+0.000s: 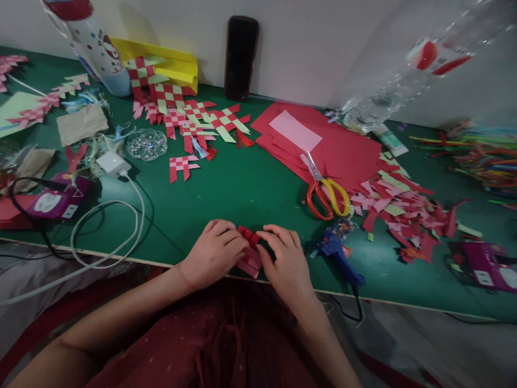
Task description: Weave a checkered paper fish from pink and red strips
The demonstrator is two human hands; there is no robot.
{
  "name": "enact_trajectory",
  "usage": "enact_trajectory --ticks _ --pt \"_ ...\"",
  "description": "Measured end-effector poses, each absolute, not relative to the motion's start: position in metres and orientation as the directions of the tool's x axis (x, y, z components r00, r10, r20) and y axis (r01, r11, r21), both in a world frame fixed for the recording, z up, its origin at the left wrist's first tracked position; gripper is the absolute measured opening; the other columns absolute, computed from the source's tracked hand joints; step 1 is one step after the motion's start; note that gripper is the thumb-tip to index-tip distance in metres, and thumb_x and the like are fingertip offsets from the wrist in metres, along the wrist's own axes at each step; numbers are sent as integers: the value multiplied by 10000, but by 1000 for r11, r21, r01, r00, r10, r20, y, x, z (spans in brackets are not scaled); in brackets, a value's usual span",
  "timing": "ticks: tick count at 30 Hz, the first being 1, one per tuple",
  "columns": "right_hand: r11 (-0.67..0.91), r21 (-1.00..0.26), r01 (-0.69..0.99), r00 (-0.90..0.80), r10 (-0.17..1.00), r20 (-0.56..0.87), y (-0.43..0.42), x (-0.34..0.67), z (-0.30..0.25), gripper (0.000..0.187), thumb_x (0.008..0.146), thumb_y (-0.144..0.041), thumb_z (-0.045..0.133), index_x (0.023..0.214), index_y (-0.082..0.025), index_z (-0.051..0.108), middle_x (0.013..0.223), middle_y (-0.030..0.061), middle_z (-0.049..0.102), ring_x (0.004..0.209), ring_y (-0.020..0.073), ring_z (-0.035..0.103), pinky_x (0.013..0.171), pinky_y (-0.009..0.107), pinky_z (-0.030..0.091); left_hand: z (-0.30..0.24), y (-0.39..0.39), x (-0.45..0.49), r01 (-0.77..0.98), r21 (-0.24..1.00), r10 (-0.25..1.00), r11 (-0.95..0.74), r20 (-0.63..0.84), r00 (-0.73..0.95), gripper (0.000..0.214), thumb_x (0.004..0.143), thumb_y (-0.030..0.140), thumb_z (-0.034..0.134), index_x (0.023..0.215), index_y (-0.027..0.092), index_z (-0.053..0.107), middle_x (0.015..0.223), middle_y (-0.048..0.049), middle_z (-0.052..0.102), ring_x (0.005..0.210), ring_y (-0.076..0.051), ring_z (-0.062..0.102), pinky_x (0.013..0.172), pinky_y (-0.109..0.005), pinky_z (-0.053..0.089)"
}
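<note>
paper piece (250, 262) at the near edge of the tabletop (226, 202) seems light, pliable and easily creased, so grip it by opposite sides, where your left hand (216, 250) and right hand (286, 260) pinch it.

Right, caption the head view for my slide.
Left hand and right hand hold red-and-pink paper at a green tabletop, scissors lying nearby.

The folded strips (249, 263) are made of matt paper; the scissors (318, 175) are fitted with shiny metal blades and smooth plastic handles; the surface (226, 188) is smoothly finished.
</note>
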State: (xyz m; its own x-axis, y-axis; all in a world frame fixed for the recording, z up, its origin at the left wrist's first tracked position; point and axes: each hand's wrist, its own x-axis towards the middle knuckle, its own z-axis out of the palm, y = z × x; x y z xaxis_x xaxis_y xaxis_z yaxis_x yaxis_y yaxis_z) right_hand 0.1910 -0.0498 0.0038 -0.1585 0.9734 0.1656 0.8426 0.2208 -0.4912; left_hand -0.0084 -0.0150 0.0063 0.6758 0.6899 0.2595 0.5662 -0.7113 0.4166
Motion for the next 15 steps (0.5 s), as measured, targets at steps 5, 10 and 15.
enact_trajectory --ticks 5,10,15 --pt "192 -558 808 -120 979 162 -51 192 3 156 903 -232 541 972 -221 680 1142 86 634 1061 251 550 927 454 489 3 -15 -3 617 456 748 -641 191 636 79 884 147 554 941 169 604 935 -52 664 980 -240 509 863 -401 381" --pt "223 -590 776 -138 973 186 -54 190 5 112 896 -204 567 893 -219 679 1120 84 631 1059 244 542 924 442 490 -1 -16 -4 605 492 755 -626 189 628 294 870 102 530 1136 203 600 1044 -49 668 998 -232 502 888 -409 378" --pt "278 -574 770 -136 951 278 -61 198 17 117 906 -203 569 972 -236 660 1094 79 640 1040 232 564 905 431 495 -2 -16 -4 584 502 743 -638 202 639 238 889 84 517 1036 216 650 977 -28 678 994 -223 504 883 -398 364"
